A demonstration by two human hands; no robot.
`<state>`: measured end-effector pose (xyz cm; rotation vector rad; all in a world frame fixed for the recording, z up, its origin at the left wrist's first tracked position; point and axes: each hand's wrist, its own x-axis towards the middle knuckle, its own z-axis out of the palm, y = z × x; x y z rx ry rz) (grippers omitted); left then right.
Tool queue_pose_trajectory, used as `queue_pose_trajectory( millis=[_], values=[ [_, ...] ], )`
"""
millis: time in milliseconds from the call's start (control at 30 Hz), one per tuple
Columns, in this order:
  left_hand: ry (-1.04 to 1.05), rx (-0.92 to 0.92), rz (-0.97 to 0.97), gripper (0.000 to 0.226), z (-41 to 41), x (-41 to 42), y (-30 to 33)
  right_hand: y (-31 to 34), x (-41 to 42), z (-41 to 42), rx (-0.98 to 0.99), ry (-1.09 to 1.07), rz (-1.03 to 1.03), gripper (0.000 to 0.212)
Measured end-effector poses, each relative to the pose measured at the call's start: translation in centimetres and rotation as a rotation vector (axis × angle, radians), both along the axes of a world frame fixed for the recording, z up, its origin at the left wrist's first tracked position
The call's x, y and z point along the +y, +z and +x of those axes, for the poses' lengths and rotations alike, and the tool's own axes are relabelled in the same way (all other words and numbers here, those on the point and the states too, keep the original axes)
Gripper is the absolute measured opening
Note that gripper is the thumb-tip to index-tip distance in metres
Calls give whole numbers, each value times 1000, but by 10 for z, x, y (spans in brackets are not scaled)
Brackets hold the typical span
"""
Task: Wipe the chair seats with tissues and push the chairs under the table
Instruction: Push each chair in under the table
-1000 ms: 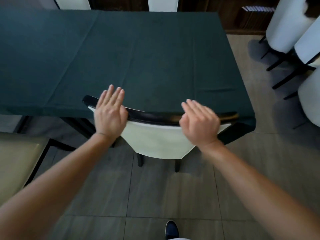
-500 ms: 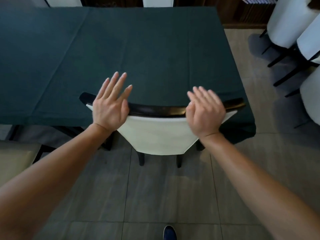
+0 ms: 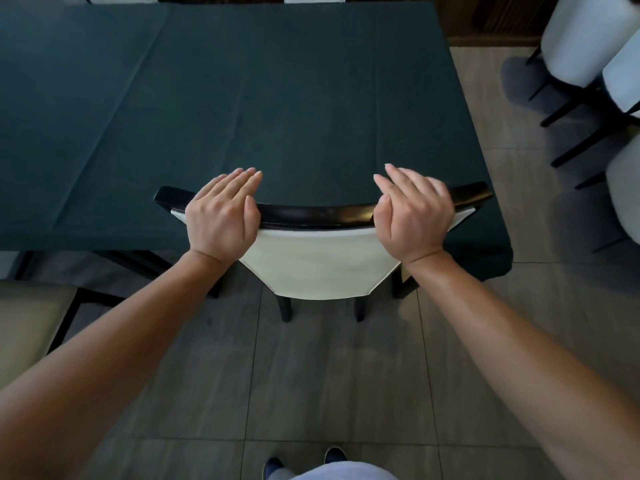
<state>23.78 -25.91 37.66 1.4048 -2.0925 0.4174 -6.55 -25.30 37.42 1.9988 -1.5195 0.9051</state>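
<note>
Floor: grey rectangular tiles (image 3: 311,375) run under you; the toes of your dark shoes (image 3: 335,455) show at the bottom edge.
Table: a dark green cloth (image 3: 242,98) covers the table and hangs over its near edge and right corner.
Far left: part of a second chair (image 3: 24,327) with a beige seat and a black frame sits at the left border, just beside your left forearm.
Left hand: your left hand (image 3: 221,216) rests palm down on the left part of the top rail; the fingers lie straight and close together, pointing toward the table, and the thumb lies along the rail. It is not curled round anything.
Chair: the chair (image 3: 318,261) with a cream back and a black curved top rail stands straight ahead, its top rail at the table's near edge and its seat hidden under the cloth.
Right hand: your right hand (image 3: 412,213) rests on the right part of the same rail, fingers stretched forward and only slightly bent, thumb laid inward along the rail; no grip is closed.
Far right: white-covered chairs (image 3: 581,39) with black legs stand in a group well apart from the table.
</note>
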Motion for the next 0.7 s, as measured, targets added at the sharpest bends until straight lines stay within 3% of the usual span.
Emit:
queue_pose_trajectory(
  millis=[267,700],
  values=[
    [-43,17,-80,50,6,-3,-8,0,6,6,-17,-44,75,42],
    [-27,49,14,45,7,6,5,14,19,14,-25,-75,217,47]
  ],
)
